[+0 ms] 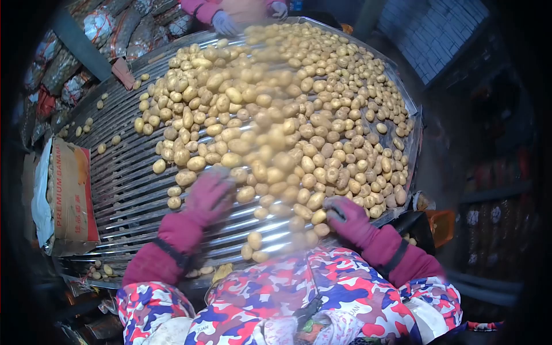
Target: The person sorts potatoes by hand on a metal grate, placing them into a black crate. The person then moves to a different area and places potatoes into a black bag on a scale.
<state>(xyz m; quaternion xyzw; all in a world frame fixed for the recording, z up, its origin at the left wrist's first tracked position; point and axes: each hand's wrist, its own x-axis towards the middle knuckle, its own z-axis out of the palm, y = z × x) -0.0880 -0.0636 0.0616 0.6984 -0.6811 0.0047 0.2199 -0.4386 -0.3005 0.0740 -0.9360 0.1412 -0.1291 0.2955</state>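
We look down on a wide roller table of metal bars that runs from near us to the far end and fills most of the view. A great heap of potatoes covers its middle and right side, right up to the right rim, while the left strip of bars is mostly bare, with a few strays.

Left of the table stands a cardboard box with a printed side, and beyond it, far left, netted sacks are stacked. An orange crate sits near right, below the table edge. At the far end another person's gloved hand rests at the rim.

Our left hand, in a magenta glove, lies at the near left edge of the heap. Its fingers are stretched out and loose, blurred, and grip nothing that we can make out. Our right hand, gloved alike, rests on the near right edge of the heap with its fingers bent down among the potatoes; whether they hold one we cannot tell.
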